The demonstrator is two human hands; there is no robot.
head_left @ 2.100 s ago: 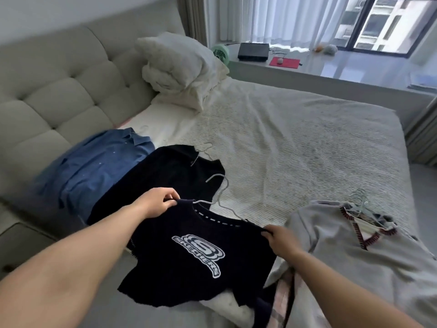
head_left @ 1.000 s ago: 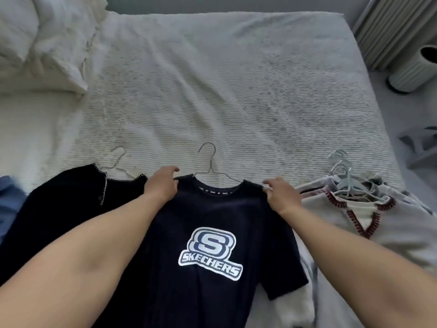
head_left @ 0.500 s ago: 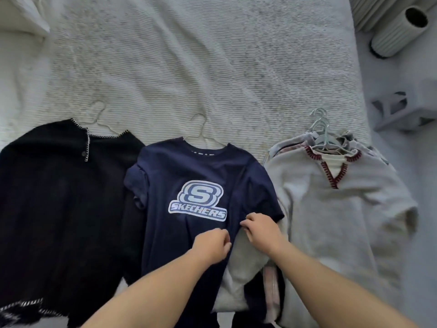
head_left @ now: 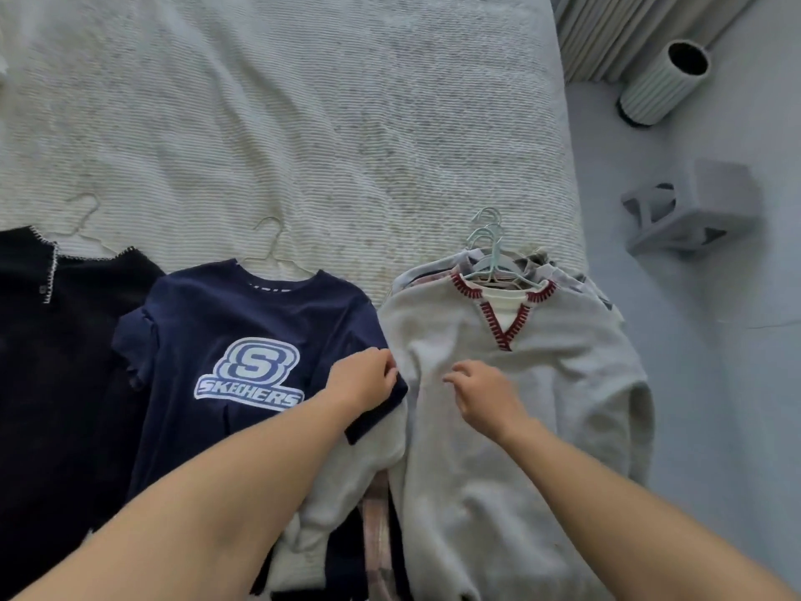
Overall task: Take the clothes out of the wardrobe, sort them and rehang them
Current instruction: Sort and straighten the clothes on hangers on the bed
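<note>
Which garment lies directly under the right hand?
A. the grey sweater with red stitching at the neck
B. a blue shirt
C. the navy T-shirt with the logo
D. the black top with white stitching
A: the right hand is over the chest of the grey sweater, below its red-stitched V-neck, while the left hand is at the sleeve of the navy T-shirt.

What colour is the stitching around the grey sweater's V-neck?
Dark red stitching on the grey sweater, clearest in the head view.

A cream ribbed bedspread (head_left: 303,123) covers the bed, while on the pale floor (head_left: 715,383) to its right stand a ribbed white cylindrical vase (head_left: 659,86), a grey angular block-shaped object (head_left: 693,210) and pleated curtains (head_left: 615,32).
</note>
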